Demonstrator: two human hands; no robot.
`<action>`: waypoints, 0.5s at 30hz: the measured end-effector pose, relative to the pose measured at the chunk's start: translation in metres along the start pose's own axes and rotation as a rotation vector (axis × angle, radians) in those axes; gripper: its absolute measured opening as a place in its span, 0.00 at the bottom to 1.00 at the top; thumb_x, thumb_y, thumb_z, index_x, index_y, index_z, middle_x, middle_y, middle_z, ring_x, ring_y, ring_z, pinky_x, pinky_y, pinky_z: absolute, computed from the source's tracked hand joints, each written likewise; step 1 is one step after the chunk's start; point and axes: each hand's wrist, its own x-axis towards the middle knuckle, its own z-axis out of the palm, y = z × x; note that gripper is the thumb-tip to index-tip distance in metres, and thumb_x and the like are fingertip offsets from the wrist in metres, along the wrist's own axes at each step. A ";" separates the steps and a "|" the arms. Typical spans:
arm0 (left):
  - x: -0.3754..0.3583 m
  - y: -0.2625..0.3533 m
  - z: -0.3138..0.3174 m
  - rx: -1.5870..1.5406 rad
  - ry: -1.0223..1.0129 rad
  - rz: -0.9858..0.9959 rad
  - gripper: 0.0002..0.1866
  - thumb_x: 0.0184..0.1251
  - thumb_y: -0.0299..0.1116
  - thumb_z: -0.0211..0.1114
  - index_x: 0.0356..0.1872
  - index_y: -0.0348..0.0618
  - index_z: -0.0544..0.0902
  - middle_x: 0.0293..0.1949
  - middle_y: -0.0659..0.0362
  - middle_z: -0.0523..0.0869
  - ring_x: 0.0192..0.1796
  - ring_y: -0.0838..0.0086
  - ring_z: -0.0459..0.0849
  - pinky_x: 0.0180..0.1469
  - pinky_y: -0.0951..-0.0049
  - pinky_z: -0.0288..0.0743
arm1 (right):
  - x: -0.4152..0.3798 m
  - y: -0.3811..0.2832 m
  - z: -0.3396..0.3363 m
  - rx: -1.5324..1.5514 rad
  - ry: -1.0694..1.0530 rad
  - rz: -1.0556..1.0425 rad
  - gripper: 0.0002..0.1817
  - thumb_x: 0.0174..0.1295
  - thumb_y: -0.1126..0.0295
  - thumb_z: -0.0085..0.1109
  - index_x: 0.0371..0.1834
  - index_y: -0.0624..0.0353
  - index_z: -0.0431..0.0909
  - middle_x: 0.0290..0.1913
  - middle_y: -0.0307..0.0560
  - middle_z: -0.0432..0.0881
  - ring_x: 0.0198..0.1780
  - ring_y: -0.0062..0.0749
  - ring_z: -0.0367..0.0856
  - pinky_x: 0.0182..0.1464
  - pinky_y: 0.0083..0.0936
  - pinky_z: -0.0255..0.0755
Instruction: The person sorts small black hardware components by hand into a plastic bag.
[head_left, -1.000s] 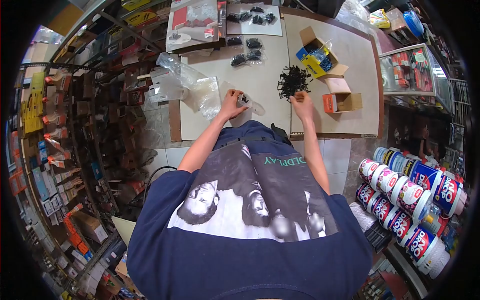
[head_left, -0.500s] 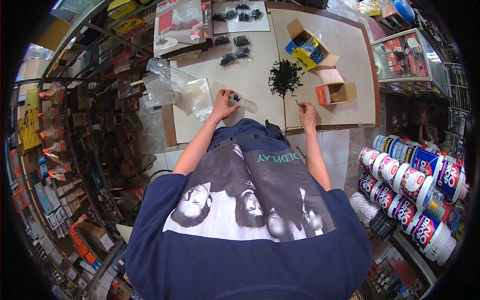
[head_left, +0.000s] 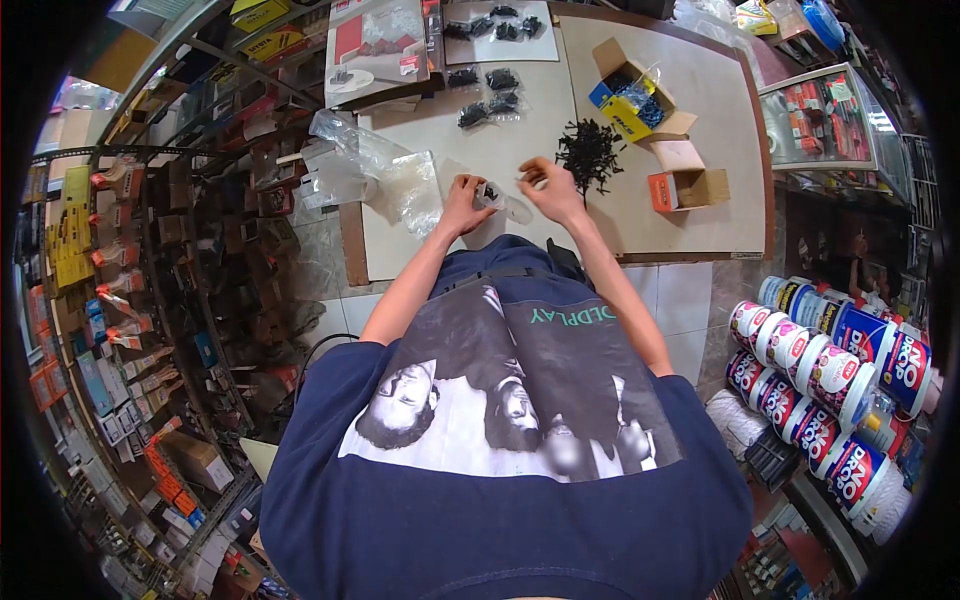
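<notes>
My left hand (head_left: 466,205) is closed on the edge of a small clear plastic bag (head_left: 517,211), with a few dark pieces inside near the fingers. Just right of the bag, my right hand (head_left: 552,190) is held with thumb and fingers pinched together. Whatever sits between those fingertips is too small to make out. Beyond the right hand lies a loose pile of small black screw-like pieces (head_left: 590,152) on the pale tabletop (head_left: 680,130).
Filled clear packets (head_left: 490,105) lie farther back. Empty-looking plastic bags (head_left: 405,190) are at the left. A yellow-blue open box (head_left: 630,115) and an orange box (head_left: 680,192) stand at the right. Paint tubs (head_left: 800,350) are stacked off the table's right side.
My right hand has moved left from the table's front right, beside the pile, to the bag. My left hand keeps its hold on the bag. The whole view has shifted slightly.
</notes>
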 end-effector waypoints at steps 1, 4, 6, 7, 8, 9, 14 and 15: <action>0.000 0.001 0.000 0.008 -0.008 0.003 0.30 0.44 0.39 0.73 0.50 0.43 0.73 0.50 0.46 0.71 0.55 0.52 0.71 0.57 0.60 0.69 | 0.001 -0.006 0.003 -0.018 -0.121 -0.021 0.15 0.51 0.70 0.63 0.42 0.64 0.77 0.33 0.49 0.83 0.36 0.31 0.82 0.41 0.27 0.75; 0.001 0.000 0.000 -0.035 -0.019 -0.032 0.30 0.44 0.39 0.73 0.50 0.43 0.73 0.50 0.46 0.71 0.55 0.52 0.71 0.57 0.60 0.68 | 0.000 -0.001 0.014 -0.117 -0.075 -0.064 0.16 0.52 0.69 0.63 0.42 0.65 0.77 0.34 0.50 0.83 0.36 0.31 0.82 0.42 0.26 0.75; 0.000 -0.001 0.000 -0.028 -0.011 -0.025 0.29 0.44 0.39 0.73 0.50 0.43 0.73 0.50 0.46 0.71 0.55 0.52 0.71 0.57 0.60 0.69 | -0.002 0.008 0.006 -0.067 -0.069 0.009 0.16 0.53 0.68 0.63 0.42 0.66 0.77 0.34 0.51 0.83 0.36 0.32 0.82 0.42 0.26 0.76; 0.000 -0.001 -0.001 -0.021 -0.011 -0.013 0.29 0.44 0.39 0.73 0.49 0.43 0.74 0.50 0.46 0.71 0.55 0.52 0.71 0.57 0.60 0.69 | -0.003 0.016 -0.002 -0.015 -0.055 0.087 0.17 0.53 0.67 0.63 0.43 0.66 0.77 0.35 0.52 0.83 0.36 0.32 0.83 0.42 0.26 0.76; -0.001 0.000 -0.001 -0.023 -0.007 -0.017 0.29 0.44 0.39 0.73 0.49 0.43 0.74 0.50 0.46 0.71 0.55 0.52 0.71 0.57 0.60 0.69 | -0.002 0.031 -0.009 -0.018 0.005 0.112 0.16 0.54 0.66 0.64 0.42 0.65 0.77 0.36 0.51 0.83 0.37 0.33 0.83 0.42 0.27 0.76; -0.001 0.003 -0.003 -0.032 -0.008 -0.031 0.29 0.45 0.39 0.73 0.49 0.43 0.74 0.50 0.46 0.71 0.55 0.52 0.71 0.58 0.60 0.69 | -0.002 0.047 -0.017 -0.046 0.069 0.116 0.15 0.53 0.66 0.64 0.41 0.64 0.77 0.36 0.51 0.83 0.37 0.34 0.83 0.41 0.28 0.76; 0.000 0.005 -0.003 -0.063 -0.025 -0.045 0.28 0.46 0.40 0.73 0.49 0.43 0.74 0.50 0.46 0.71 0.56 0.53 0.71 0.58 0.60 0.68 | -0.019 0.105 -0.070 -0.340 0.315 0.168 0.15 0.50 0.72 0.64 0.41 0.63 0.76 0.39 0.53 0.82 0.40 0.41 0.82 0.44 0.31 0.75; 0.001 0.006 -0.003 -0.050 -0.030 -0.056 0.28 0.46 0.40 0.72 0.50 0.43 0.74 0.50 0.47 0.71 0.56 0.53 0.71 0.58 0.60 0.68 | -0.023 0.111 -0.076 -0.482 0.377 0.130 0.16 0.48 0.74 0.64 0.41 0.63 0.76 0.40 0.55 0.81 0.42 0.43 0.81 0.46 0.32 0.74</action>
